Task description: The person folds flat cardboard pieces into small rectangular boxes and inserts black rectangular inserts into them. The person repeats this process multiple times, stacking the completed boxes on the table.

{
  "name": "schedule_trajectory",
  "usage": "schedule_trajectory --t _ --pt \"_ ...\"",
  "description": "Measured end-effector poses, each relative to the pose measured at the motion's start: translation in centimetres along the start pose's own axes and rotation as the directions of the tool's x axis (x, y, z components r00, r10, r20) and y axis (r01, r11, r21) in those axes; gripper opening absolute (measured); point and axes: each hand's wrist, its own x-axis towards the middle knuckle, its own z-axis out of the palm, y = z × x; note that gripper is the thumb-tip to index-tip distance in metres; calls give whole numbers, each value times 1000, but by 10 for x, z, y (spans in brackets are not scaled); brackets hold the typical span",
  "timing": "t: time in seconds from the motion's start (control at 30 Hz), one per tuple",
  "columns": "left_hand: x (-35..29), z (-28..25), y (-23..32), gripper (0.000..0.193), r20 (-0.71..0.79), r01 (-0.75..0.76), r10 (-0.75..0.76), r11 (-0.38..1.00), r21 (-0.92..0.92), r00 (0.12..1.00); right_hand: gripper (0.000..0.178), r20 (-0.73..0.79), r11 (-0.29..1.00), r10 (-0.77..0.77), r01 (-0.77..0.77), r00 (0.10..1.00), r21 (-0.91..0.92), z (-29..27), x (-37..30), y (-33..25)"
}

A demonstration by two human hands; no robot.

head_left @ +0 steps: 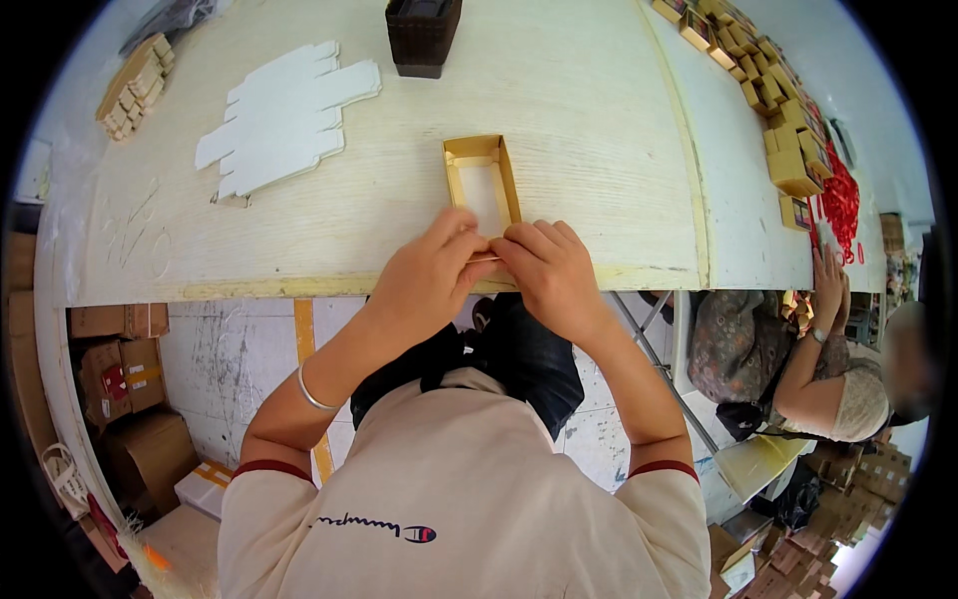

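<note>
A small gold open-topped cardboard box (510, 180) with a pale inside lies on the table in front of me. Its near end is between my two hands. My left hand (431, 268) is closed at the near left corner, thumb and fingers pinched on the box's near edge. At the near right corner, my right hand (551, 268) has its fingers curled and pressed on that same edge. A thin strip of the near end flap shows between the fingertips; the rest of it is hidden by my hands.
White flat card blanks (279, 120) lie stacked at left, beside a dark brown container (424, 40) farther back. Folded cardboard pieces (137, 90) stand far left. Gold boxes (793, 170) and red ribbon (841, 205) cover the right side, where another person's hands (828, 290) rest near the table edge.
</note>
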Motion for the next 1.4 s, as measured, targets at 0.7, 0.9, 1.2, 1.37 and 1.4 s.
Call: schedule_trajectory --t 0.7,0.9,1.2,1.37,1.4 --pt "21 -19 12 4 349 -98 -13 950 298 937 24 392 938 290 -341 873 66 -18 92 69" --pt "22 -19 13 5 366 -81 -16 965 250 931 18 500 913 397 -388 770 -126 -9 117 59" --pt "21 -24 3 6 323 -109 30 967 229 946 7 465 928 267 -95 844 -359 -6 117 47" --pt "25 -31 -9 12 316 -168 71 942 291 946 18 294 932 230 -123 928 -340 9 115 57" --pt "29 -33 -12 16 319 -192 91 934 301 943 19 276 941 238 -151 931 -302 7 113 59"
